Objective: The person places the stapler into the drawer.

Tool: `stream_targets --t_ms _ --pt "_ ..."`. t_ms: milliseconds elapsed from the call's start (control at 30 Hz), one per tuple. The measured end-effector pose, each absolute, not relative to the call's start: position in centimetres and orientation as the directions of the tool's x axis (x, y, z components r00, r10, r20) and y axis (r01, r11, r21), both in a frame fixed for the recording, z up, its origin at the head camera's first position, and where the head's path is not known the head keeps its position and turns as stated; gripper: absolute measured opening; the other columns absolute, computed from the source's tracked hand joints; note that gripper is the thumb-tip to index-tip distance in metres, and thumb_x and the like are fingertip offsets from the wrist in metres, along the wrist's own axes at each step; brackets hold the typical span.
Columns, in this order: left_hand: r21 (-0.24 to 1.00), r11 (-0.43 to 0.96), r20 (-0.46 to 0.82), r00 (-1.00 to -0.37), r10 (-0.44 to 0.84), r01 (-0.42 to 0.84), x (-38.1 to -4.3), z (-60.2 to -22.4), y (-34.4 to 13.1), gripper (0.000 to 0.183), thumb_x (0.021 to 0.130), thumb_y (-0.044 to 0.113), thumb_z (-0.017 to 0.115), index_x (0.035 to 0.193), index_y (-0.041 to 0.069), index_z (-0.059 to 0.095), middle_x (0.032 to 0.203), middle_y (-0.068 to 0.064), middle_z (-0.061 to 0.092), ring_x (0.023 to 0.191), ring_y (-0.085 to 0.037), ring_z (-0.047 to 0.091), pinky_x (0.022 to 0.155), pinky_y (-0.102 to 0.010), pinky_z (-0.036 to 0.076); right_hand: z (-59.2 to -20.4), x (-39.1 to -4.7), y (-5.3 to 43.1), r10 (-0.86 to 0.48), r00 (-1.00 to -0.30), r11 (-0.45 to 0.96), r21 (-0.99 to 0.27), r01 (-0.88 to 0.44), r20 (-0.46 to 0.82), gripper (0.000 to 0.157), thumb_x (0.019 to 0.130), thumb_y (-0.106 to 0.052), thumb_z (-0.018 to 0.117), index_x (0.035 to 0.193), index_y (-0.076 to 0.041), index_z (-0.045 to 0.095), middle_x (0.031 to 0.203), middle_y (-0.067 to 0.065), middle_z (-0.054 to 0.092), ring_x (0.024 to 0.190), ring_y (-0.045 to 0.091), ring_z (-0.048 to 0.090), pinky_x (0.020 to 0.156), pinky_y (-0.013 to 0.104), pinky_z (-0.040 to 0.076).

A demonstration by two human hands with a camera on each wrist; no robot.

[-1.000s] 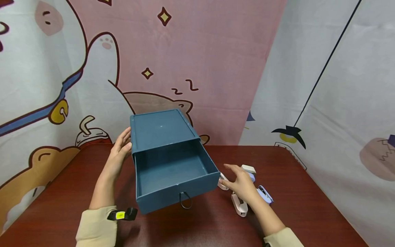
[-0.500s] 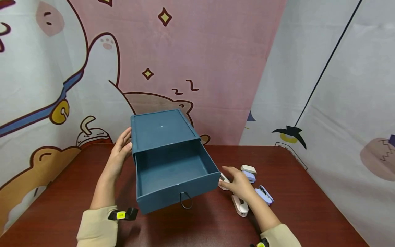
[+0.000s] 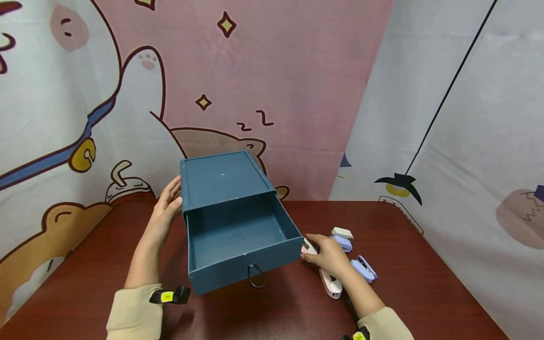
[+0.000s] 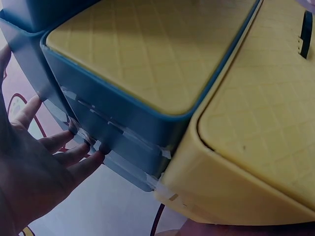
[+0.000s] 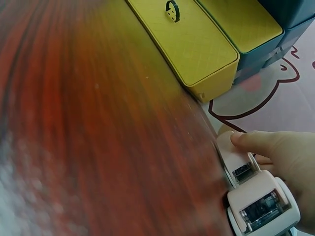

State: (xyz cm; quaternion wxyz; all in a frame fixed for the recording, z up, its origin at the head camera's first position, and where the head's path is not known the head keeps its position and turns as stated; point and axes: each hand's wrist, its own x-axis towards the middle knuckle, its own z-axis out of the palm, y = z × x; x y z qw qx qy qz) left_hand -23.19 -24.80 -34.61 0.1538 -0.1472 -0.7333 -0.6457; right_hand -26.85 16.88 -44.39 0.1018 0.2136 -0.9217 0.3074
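Note:
A blue drawer unit point(image 3: 225, 179) stands at the middle of the table, its top drawer point(image 3: 244, 261) pulled out and bare inside. My left hand point(image 3: 166, 208) rests against its left side with spread fingers; in the left wrist view the fingertips touch the blue side wall. Lower drawers with yellow waffle-patterned fronts point(image 4: 142, 54) show in the wrist views. My right hand point(image 3: 329, 255) pinches a small white stapler point(image 5: 231, 150) beside the unit, thumb on its top. Another white stapler point(image 5: 263, 204) lies next to that hand.
To the right on the red-brown table point(image 3: 408, 288) lie a lavender stapler point(image 3: 364, 269), another lavender one point(image 3: 343, 243) and a white one point(image 3: 342, 233). Behind the table hangs a cartoon-printed cloth point(image 3: 297, 94).
My right hand has lowered slightly and its fingers have closed in on the white stapler beside the drawer unit. The left hand and the drawer stay put.

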Motion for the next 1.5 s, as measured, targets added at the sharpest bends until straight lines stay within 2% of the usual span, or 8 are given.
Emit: stream_targets --t_ms 400,800,1300,1500 --pt "0.898 0.113 0.424 -0.905 0.024 0.424 -23.3 -34.7 -24.8 0.057 0.101 0.024 0.042 0.154 0.02 0.022 0.157 -0.01 0.017 0.141 -0.032 0.015 0.106 -0.061 0.017 -44.6 -26.9 16.7 -0.335 -0.875 0.739 -0.478 -0.474 0.35 0.041 0.077 -0.021 0.08 0.114 -0.006 0.07 0.107 0.006 0.068 0.091 0.02 0.062 0.076 0.038 0.048" --pt "0.898 0.123 0.423 -0.906 0.02 0.422 -23.4 -34.7 -24.8 0.058 0.1 0.026 0.043 0.154 0.021 0.022 0.157 -0.009 0.018 0.142 -0.03 0.014 0.107 -0.06 0.017 -44.3 -26.8 16.7 -0.307 -0.879 0.694 -0.546 -0.469 0.365 0.043 0.077 -0.012 0.078 0.116 0.0 0.068 0.111 0.011 0.067 0.099 0.026 0.062 0.083 0.043 0.047" --pt "0.897 0.119 0.426 -0.904 0.021 0.425 -23.4 -34.7 -25.0 0.058 0.101 0.025 0.042 0.154 0.02 0.022 0.157 -0.01 0.016 0.142 -0.032 0.012 0.107 -0.061 0.016 -42.7 -26.3 16.5 -0.281 -0.845 0.631 -0.576 -0.519 0.454 0.045 0.074 -0.007 0.078 0.118 -0.002 0.068 0.109 0.007 0.067 0.092 0.018 0.061 0.073 0.033 0.048" --pt "0.898 0.128 0.422 -0.906 0.024 0.421 -23.4 -34.8 -25.0 0.057 0.101 0.025 0.042 0.154 0.021 0.022 0.157 -0.01 0.016 0.142 -0.031 0.012 0.107 -0.061 0.016 -41.6 -25.9 16.5 -0.27 -0.852 0.612 -0.603 -0.512 0.449 0.047 0.074 -0.004 0.075 0.12 -0.001 0.066 0.112 0.007 0.066 0.096 0.02 0.061 0.076 0.037 0.049"
